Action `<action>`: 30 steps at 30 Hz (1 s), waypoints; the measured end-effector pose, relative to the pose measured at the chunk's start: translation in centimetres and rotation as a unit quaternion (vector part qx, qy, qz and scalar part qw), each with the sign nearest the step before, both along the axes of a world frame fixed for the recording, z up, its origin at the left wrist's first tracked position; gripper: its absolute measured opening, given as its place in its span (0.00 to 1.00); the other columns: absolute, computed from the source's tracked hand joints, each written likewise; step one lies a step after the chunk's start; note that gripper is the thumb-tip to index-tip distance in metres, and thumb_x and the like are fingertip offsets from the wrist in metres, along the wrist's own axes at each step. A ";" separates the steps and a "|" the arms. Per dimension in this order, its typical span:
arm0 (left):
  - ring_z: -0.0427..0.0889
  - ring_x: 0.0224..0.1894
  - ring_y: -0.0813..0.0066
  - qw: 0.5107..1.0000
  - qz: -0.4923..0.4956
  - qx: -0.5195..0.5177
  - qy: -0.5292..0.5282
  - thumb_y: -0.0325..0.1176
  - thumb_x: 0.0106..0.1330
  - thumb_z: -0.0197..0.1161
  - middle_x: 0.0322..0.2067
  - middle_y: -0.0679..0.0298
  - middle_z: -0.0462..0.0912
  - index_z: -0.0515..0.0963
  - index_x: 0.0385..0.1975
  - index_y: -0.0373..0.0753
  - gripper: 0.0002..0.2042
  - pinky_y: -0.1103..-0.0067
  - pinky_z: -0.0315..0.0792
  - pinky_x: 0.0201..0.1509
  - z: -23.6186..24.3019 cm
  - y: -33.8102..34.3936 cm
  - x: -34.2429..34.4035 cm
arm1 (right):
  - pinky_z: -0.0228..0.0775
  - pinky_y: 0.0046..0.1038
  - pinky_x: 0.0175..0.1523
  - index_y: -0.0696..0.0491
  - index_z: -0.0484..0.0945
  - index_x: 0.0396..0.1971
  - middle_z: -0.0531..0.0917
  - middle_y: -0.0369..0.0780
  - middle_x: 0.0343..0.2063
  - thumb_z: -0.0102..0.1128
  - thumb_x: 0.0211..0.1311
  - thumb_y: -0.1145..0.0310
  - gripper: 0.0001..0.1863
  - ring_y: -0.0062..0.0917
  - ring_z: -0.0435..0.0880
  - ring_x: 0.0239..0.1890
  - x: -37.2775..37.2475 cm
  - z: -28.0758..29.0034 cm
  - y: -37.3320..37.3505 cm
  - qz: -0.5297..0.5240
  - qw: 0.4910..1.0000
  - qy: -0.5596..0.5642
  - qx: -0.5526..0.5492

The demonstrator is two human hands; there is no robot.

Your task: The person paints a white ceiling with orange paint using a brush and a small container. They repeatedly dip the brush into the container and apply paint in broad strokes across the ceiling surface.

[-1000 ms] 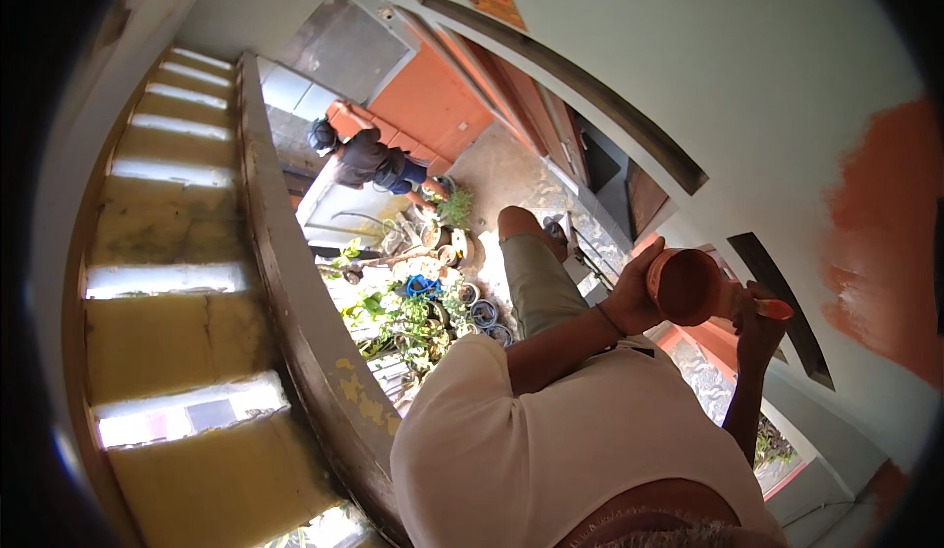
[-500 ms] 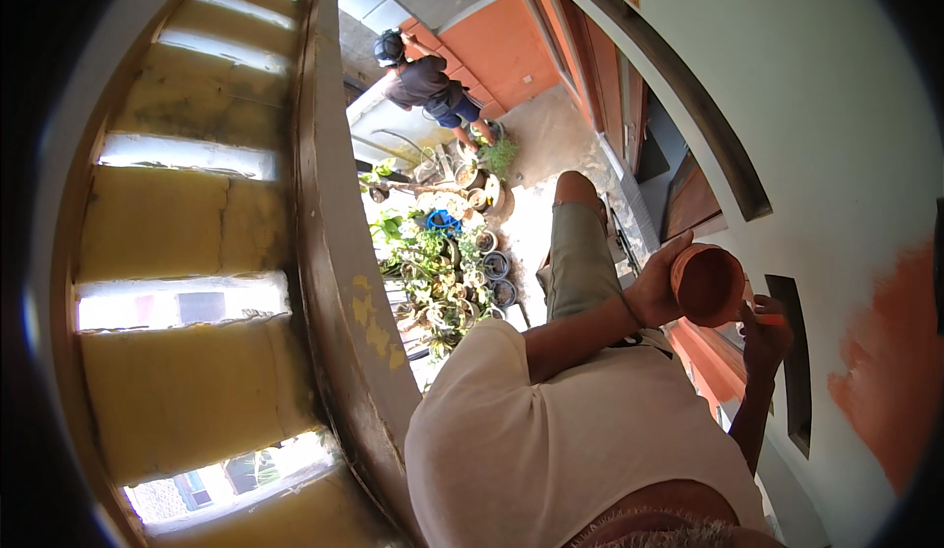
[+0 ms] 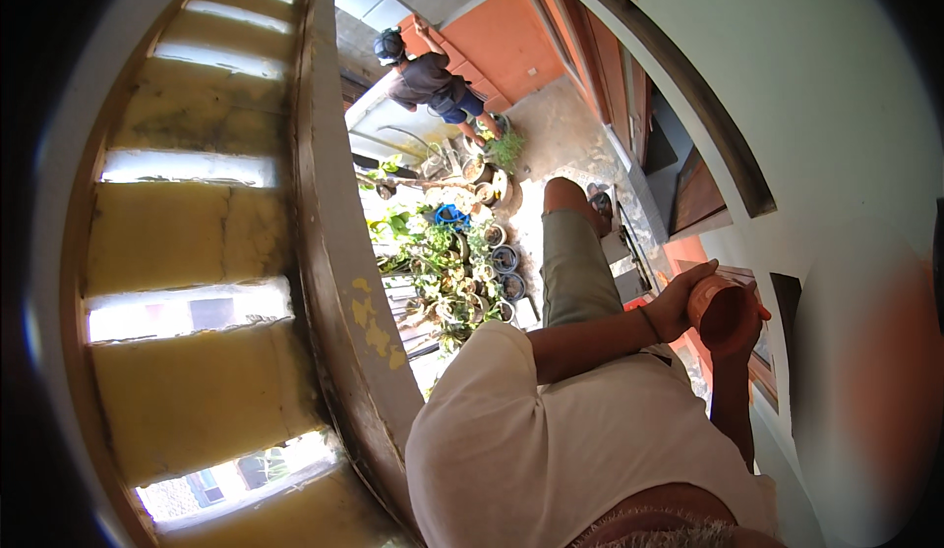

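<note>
Near the right wall, my left hand (image 3: pixel 673 312) is wrapped around a terracotta-coloured cup (image 3: pixel 725 314). The cup tilts so that its round opening and orange-stained inside show. My right hand (image 3: pixel 739 346) is up against the cup's right side, partly hidden by it. A small orange-red bit shows at its fingers by the rim; its kind is unclear. Close by on the pale wall (image 3: pixel 836 135) is a blurred orange paint patch (image 3: pixel 880 342).
Potted plants (image 3: pixel 457 273) line the floor ahead. Another person (image 3: pixel 433 81) stands by the far orange wall, one arm raised. To my left runs a yellow slatted wall (image 3: pixel 197 233) with a ledge (image 3: pixel 344 253). A dark curved strip (image 3: pixel 703 86) crosses the right wall.
The cup and my left hand have shifted slightly right. My right hand has moved left and in behind the cup. The other person's arm is raised higher.
</note>
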State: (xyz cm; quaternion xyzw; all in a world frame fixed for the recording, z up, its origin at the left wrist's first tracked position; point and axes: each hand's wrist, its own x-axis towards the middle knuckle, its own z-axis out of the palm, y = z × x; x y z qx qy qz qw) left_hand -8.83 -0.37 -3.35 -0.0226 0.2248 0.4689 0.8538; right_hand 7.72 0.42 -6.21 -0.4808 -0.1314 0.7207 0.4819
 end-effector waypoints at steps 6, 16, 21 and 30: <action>0.87 0.52 0.73 0.991 -0.006 0.016 0.133 0.55 0.81 0.57 0.51 0.61 0.88 0.81 0.53 0.36 0.25 0.74 0.80 0.59 -0.5 -0.4 1.8 | 0.74 0.30 0.64 0.57 0.76 0.60 0.84 0.41 0.50 0.50 0.84 0.49 0.25 0.24 0.82 0.53 -0.4 -4.7 -1.2 -0.024 0.982 0.176 0.064; 0.80 0.39 0.72 0.718 0.171 0.132 0.661 0.43 0.64 0.80 0.35 0.62 0.80 0.75 0.41 0.34 0.22 0.73 0.76 0.46 -4.9 -0.4 3.6 | 0.82 0.33 0.59 0.56 0.76 0.59 0.85 0.42 0.51 0.44 0.86 0.51 0.24 0.29 0.86 0.53 0.7 -3.8 -3.1 -0.063 0.956 0.288 -0.002; 0.79 0.41 0.71 0.656 0.210 0.209 0.694 0.37 0.67 0.76 0.38 0.60 0.78 0.74 0.45 0.33 0.19 0.72 0.74 0.49 -4.1 -0.3 5.0 | 0.84 0.34 0.56 0.57 0.75 0.59 0.85 0.42 0.49 0.44 0.86 0.54 0.22 0.32 0.87 0.51 3.9 -8.4 -4.1 -0.121 0.707 0.693 -0.073; 0.79 0.50 0.47 0.654 0.114 -0.168 0.729 0.41 0.72 0.67 0.49 0.44 0.78 0.77 0.45 0.30 0.18 0.57 0.71 0.57 -22.8 4.0 -3.1 | 0.88 0.32 0.42 0.60 0.74 0.59 0.86 0.45 0.44 0.48 0.84 0.56 0.21 0.35 0.90 0.36 8.0 -4.7 -5.9 -0.080 0.967 0.241 -0.008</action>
